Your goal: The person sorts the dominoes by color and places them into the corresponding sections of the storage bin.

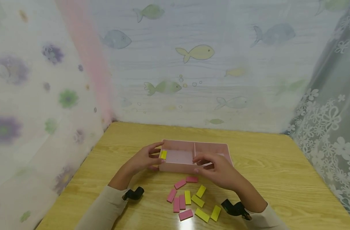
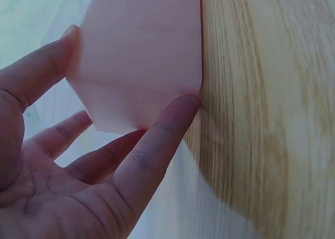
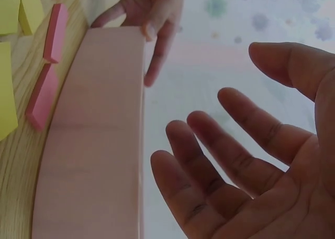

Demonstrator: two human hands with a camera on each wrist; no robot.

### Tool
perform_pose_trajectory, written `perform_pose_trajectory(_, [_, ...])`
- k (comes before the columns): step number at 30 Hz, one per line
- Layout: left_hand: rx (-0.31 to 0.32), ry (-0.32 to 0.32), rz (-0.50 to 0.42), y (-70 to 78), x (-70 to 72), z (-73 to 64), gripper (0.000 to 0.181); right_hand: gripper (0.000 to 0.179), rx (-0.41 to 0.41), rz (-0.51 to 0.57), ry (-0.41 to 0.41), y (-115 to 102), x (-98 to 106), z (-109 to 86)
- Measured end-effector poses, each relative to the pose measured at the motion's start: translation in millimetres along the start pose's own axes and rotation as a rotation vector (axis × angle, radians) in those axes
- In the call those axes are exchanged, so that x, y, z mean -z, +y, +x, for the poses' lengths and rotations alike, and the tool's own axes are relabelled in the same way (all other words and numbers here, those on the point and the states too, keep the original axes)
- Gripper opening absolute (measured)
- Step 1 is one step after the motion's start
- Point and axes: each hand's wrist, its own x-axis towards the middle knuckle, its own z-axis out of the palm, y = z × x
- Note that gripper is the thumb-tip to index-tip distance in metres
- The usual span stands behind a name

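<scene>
A pink two-compartment box (image 1: 178, 167) stands on the wooden table. My left hand (image 1: 143, 158) holds its left end, the thumb at the near rim and the other fingers spread along the end wall, as the left wrist view shows. Inside the left compartment, against that end, a yellow block (image 1: 163, 154) leans near my thumb. Over the front wall, close to the divider (image 1: 194, 150), hovers my right hand (image 1: 219, 172). Its fingers are loosely bent and apart, with nothing between them in the right wrist view (image 3: 246, 165). It covers part of the right compartment.
Several pink blocks (image 1: 180, 183) and several yellow blocks (image 1: 202, 215) lie scattered on the table (image 1: 278, 179) in front of the box. A fish-patterned curtain (image 1: 198, 95) hangs behind the table, with a flowered one (image 1: 48, 95) on the left and a lacy one (image 1: 330, 143) on the right.
</scene>
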Motion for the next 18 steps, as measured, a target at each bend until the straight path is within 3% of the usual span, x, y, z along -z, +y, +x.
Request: perform_pose_trajectory(18, [0.019,0.023,0.033,-1.2,0.6,0.3,0.078,0.02,-0.021,-0.009,0.026,8.3,12.9,-13.0])
